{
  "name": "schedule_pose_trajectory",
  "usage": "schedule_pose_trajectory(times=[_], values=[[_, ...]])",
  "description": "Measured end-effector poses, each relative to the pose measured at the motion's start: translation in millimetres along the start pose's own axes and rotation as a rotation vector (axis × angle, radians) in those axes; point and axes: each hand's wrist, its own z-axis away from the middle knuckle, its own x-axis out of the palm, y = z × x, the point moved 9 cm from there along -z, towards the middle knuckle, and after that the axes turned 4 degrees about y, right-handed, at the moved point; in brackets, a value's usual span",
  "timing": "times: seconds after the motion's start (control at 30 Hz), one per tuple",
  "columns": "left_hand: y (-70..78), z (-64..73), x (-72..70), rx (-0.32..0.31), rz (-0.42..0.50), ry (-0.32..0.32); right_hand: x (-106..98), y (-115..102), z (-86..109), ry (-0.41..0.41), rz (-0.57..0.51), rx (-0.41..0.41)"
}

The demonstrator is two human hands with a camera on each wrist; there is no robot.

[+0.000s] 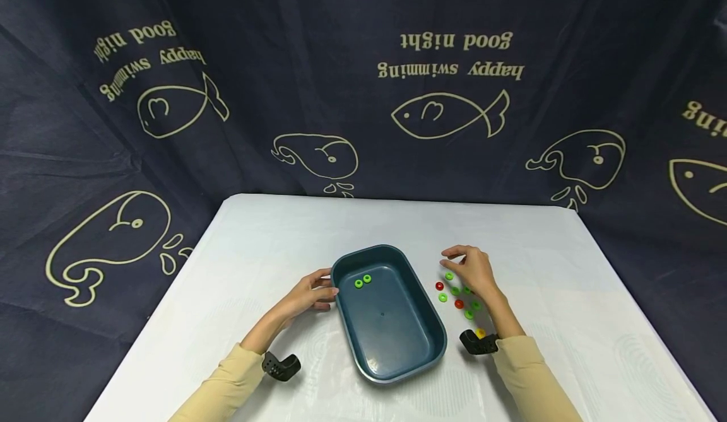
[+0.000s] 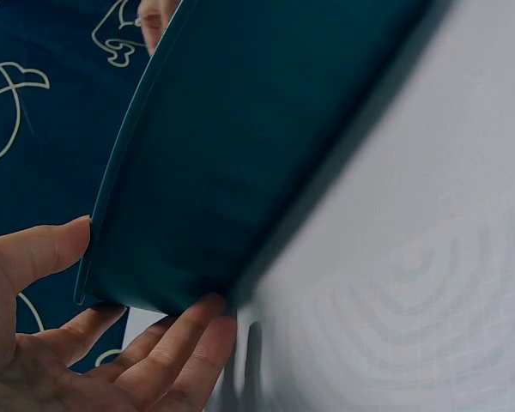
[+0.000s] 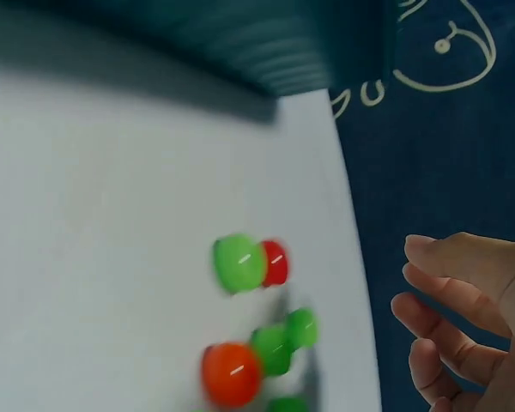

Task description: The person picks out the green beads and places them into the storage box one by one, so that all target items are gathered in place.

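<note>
A dark blue plastic bin (image 1: pixel 383 334) stands on the white table, with two green rings (image 1: pixel 366 279) lying in its far left part. My left hand (image 1: pixel 309 293) rests at the bin's far left corner. In the left wrist view its thumb (image 2: pixel 60 249) touches the rim and loosely extended fingers (image 2: pixel 180 348) lie against the outer wall. To the bin's right, my right hand (image 1: pixel 474 269) hovers over scattered small rings, including a red ring (image 1: pixel 440 286) and a green ring (image 1: pixel 443 298). Its thumb and fingers are bent and apart, with nothing visible between them in the right wrist view.
An orange-red ring (image 1: pixel 459 304), several more green rings (image 1: pixel 469 315) and a yellow ring (image 1: pixel 480 333) lie near the right forearm. Behind the white table (image 1: pixel 272 233) hangs a dark blue cloth (image 1: pixel 341 69) printed with fish.
</note>
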Motion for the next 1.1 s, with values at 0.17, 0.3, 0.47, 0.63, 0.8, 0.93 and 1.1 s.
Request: schedule_pose_trajectory(times=[0.17, 0.3, 0.47, 0.63, 0.8, 0.93, 1.1], values=[[-0.1, -0.3, 0.5, 0.0, 0.0, 0.0, 9.7, 24.6, 5.3, -0.048, 0.027, 0.068], [0.0, -0.4, 0.6, -0.001, 0.0, 0.001, 17.7, 39.1, 8.9, -0.09, 0.068, 0.091], [0.2, -0.4, 0.8, 0.0, 0.001, -0.001, 21.9, 44.1, 11.7, -0.094, 0.07, 0.082], [0.1, -0.4, 0.2, -0.002, 0.002, 0.002, 22.4, 42.3, 11.6, -0.084, 0.066, 0.07], [-0.1, 0.3, -0.4, 0.001, -0.002, -0.001, 22.1, 41.4, 10.6, -0.086, 0.069, 0.073], [0.1, 0.5, -0.3, 0.005, -0.007, -0.007, 21.7, 41.6, 9.9, -0.096, 0.07, 0.075], [0.6, 0.0, 0.0, 0.003, -0.003, -0.006, 14.8, 36.5, 5.8, -0.087, 0.036, 0.047]])
